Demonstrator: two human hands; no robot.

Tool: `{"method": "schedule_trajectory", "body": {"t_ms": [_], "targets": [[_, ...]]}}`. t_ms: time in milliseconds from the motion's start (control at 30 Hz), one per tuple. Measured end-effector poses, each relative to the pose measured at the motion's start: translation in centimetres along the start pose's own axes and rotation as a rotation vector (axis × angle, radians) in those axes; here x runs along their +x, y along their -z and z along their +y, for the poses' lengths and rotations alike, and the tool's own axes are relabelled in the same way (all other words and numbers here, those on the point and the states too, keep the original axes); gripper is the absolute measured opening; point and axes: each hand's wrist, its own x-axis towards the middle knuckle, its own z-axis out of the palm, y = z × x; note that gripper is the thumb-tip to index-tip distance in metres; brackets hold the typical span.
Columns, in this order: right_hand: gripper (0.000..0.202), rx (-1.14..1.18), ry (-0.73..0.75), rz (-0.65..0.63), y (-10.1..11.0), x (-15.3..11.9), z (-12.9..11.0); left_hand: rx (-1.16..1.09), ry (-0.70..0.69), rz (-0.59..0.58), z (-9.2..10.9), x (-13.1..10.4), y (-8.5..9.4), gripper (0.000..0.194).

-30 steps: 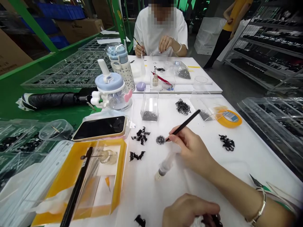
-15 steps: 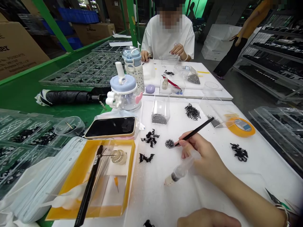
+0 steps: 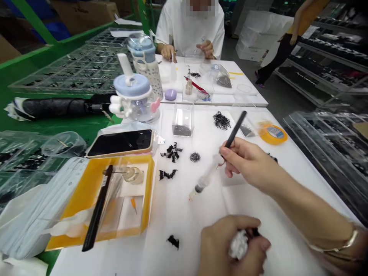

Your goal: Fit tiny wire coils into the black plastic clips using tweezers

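My right hand [image 3: 248,163] is closed on slim black tweezers [image 3: 236,128], whose lower end is blurred. A clear syringe [image 3: 202,182] lies on the table just beneath that hand. My left hand [image 3: 227,245], nearest the front, pinches a small black piece [image 3: 255,232] between thumb and forefinger. A crumpled whitish wad [image 3: 239,244] sits inside its curled fingers. To the left are a little heap of tiny rings [image 3: 195,157], black bat-shaped pieces [image 3: 171,152], another pair [image 3: 168,174] and a single one [image 3: 173,241].
A yellow tray [image 3: 151,191] holds a glass bottle [image 3: 133,175] and an orange needle tip. A phone [image 3: 120,142], lidded cup [image 3: 133,96], clear box [image 3: 183,126], black hook heap [image 3: 221,120] and tape roll [image 3: 273,133] stand around. A co-worker [image 3: 189,30] sits opposite.
My right hand has pulled the tweezers back from the ring heap and tilted them more upright. My left hand has come further into view, showing the black piece and wad. The camera view has shifted.
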Motion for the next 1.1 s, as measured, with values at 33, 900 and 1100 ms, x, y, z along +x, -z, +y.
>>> {"method": "schedule_trajectory", "body": {"t_ms": [33, 900, 1100], "targets": [[0.022, -0.036, -0.011, -0.039, 0.7, -0.9, -0.1, 0.006, 0.011, -0.001, 0.5, -0.1, 0.0, 0.018], [0.013, -0.025, -0.136, 0.663, -1.5, -11.4, 3.1, 0.733, -0.327, 0.186, 2.3, 1.5, -0.5, 0.022], [0.019, -0.074, -0.228, 0.715, -1.9, -12.0, 3.1, 0.706, -0.277, 0.228, 2.4, 1.2, -0.5, 0.022]]}}
